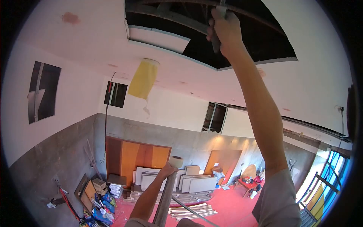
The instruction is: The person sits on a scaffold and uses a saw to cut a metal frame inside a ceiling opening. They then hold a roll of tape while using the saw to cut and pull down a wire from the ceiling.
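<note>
Reach overhead | my right hand point(230, 32) curled round a dark-handled tool point(216, 42) in the ceiling opening point(264, 43) | my left hand point(166, 171) by the pale roll point(176, 162) atop the pole point(165, 198) (grip: can't tell) | next move, I judge, wants 1 firm grip, steady balance

Looks like a building interior under construction or renovation. Evident from the ceiling opening point(264, 45) with bare framing point(177, 18) inside, the unpainted grey wall point(132, 126), the panels point(199, 185) stood upright along it, the pale strips point(193, 211) laid on the red floor point(231, 206), plus boxes point(99, 185) stacked by the wall.
</note>
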`<move>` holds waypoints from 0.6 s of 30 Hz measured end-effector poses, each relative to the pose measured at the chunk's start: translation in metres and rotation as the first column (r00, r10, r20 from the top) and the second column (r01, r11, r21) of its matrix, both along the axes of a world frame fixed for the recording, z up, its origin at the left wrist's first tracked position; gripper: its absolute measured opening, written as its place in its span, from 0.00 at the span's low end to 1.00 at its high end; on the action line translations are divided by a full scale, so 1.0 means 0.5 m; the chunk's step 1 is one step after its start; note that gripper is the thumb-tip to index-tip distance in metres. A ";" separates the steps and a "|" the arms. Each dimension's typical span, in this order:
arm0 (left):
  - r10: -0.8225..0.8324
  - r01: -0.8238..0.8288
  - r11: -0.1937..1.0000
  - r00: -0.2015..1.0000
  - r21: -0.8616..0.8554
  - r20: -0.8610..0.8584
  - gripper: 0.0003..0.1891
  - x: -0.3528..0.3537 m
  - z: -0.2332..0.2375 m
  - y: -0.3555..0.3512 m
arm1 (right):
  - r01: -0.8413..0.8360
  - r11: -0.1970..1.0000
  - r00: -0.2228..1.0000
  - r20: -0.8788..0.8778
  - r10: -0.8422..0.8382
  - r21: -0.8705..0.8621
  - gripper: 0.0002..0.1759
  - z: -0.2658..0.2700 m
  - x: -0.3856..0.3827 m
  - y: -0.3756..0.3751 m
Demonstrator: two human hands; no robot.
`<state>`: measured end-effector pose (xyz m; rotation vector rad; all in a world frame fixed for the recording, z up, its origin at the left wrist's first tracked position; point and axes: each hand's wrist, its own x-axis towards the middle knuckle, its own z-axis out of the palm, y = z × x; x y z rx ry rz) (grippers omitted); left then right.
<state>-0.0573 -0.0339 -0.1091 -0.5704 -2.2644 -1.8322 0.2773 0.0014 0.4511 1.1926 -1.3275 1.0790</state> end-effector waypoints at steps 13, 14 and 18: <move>-0.019 0.018 0.999 1.000 0.045 0.003 0.27 0.078 0.060 -0.007 | 0.249 0.887 0.873 0.306 -0.380 0.389 0.15 -0.476 -0.129 0.005; -0.025 0.026 0.998 1.000 0.057 -0.008 0.26 0.073 0.058 -0.006 | 0.234 0.921 0.872 0.351 -0.341 0.312 0.16 -0.465 -0.133 0.014; -0.078 0.076 0.995 0.997 0.064 0.025 0.24 0.066 0.045 -0.009 | 0.000 1.000 0.950 0.311 0.005 -0.015 0.12 -0.308 -0.081 0.022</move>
